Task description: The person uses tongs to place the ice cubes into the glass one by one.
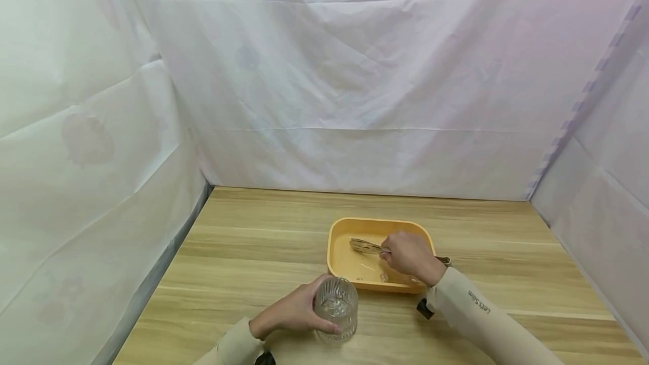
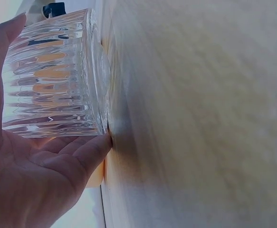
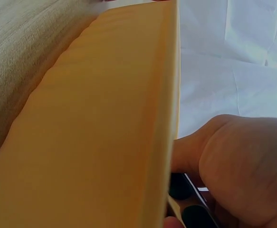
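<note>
Left hand (image 1: 300,310): wraps the ribbed glass, thumb on one side, fingers curled along the other.
Ribbed glass (image 1: 337,310): upright or nearly so, base at the wood-grain table (image 1: 243,246), just beside the tub's near-left corner; contents hard to make out.
Clear pieces (image 1: 383,277): small, inside the tub along its near edge.
Right hand (image 1: 405,253): over the tub's right part, fingers clamped on the tongs.
Metal tongs (image 1: 364,246): tip toward the tub's left edge, other end past its right rim; cannot tell whether the tips meet.
Yellow tub (image 1: 355,263): short of the table's far edge.
White cloth (image 1: 355,100): hangs behind that edge.
</note>
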{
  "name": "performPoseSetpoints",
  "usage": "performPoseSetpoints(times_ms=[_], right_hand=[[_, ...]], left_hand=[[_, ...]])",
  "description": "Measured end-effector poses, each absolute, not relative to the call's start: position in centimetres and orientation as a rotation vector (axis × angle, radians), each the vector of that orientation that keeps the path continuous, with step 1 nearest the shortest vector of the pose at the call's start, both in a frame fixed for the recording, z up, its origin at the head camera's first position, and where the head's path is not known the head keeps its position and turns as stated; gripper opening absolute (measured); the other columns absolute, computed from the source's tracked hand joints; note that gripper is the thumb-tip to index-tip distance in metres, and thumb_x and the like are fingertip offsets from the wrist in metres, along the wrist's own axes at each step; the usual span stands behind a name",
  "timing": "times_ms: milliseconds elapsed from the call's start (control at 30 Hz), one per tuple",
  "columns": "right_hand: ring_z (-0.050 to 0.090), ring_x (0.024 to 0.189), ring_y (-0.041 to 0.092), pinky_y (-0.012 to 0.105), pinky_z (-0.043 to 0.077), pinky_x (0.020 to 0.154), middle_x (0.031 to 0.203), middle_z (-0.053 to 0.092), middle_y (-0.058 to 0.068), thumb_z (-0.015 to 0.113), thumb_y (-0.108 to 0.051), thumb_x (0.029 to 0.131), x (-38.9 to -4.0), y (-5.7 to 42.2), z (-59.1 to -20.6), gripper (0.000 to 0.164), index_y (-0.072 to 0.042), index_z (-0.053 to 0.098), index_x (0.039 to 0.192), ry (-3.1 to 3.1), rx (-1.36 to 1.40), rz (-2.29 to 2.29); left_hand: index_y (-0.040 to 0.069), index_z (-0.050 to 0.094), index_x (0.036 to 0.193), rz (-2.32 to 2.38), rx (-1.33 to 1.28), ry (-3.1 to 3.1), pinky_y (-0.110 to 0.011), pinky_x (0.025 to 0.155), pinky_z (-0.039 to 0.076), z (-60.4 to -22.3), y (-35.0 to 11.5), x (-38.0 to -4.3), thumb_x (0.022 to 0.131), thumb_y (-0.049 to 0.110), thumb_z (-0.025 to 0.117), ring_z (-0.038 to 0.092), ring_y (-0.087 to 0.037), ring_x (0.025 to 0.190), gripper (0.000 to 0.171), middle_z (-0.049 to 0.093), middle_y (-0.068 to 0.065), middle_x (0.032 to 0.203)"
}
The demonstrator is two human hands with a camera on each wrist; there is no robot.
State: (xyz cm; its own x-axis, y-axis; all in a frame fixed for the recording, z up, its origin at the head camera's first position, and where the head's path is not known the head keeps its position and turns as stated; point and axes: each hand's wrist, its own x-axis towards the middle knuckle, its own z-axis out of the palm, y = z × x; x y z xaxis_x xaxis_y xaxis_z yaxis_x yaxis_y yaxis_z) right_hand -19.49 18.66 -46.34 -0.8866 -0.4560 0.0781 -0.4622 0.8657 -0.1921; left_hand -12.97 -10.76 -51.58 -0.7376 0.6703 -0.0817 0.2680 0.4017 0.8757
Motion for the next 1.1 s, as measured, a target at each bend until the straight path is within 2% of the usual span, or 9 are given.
performPoseSetpoints(times_ms=[367, 1100], right_hand=[[0.023, 0.045, 0.004, 0.022, 0.018, 0.043, 0.051, 0.022, -0.011, 0.073, -0.024, 0.090, -19.3, 18.4, -46.2, 0.054, -0.025, 0.033, 0.054, -3.041, 0.713, 0.312], [0.022, 0.045, 0.002, 0.020, 0.018, 0.046, 0.052, 0.022, -0.013, 0.072, -0.024, 0.091, -17.9, 18.7, -45.0, 0.049, -0.025, 0.038, 0.057, -2.959, 0.777, 0.388]], left_hand=[[0.033, 0.039, 0.141, 1.304, 0.812, 2.214, -0.029, 0.094, 0.047, -51.5, -10.8, -13.1, 0.072, 0.041, 0.088, 0.060, -0.010, 0.112, 0.085, 0.062, 0.007, 0.126], [0.031, 0.038, 0.143, 1.305, 0.798, 2.213, -0.028, 0.094, 0.047, -51.6, -10.7, -13.0, 0.072, 0.038, 0.089, 0.059, -0.008, 0.111, 0.088, 0.062, 0.007, 0.125]])
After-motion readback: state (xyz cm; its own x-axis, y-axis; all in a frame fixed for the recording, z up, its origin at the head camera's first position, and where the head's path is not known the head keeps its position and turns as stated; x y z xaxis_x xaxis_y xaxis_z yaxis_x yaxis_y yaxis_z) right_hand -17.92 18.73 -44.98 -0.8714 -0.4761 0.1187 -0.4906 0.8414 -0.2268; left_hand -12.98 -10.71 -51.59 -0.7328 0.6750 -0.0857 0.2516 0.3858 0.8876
